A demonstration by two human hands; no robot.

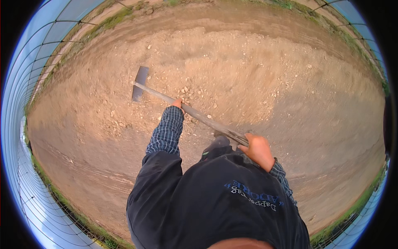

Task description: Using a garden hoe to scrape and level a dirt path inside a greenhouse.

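A long weathered wooden handle [211, 122] slants across the view in front of me. Its far end, on the left, carries the wide flat metal blade of a hoe [141, 77]. The blade lies at or close above the bare soil; I cannot tell whether it touches. My left hand [178, 104] is wrapped around the handle about midway along the shaft, partly hidden by a checked sleeve. At the near end, my right hand [257, 149] grips the butt of the handle, close to my dark apron or top. Small stones [186, 90] lie loose on the dirt beside the handle.
Dry brown soil [236, 68] with scattered pebbles spreads around me. My shoe [220, 141] shows just below the handle. Grass strips [115, 20] and wire mesh fencing [49, 40] ring the ground at the picture's edges. A shadow darkens the soil at the right.
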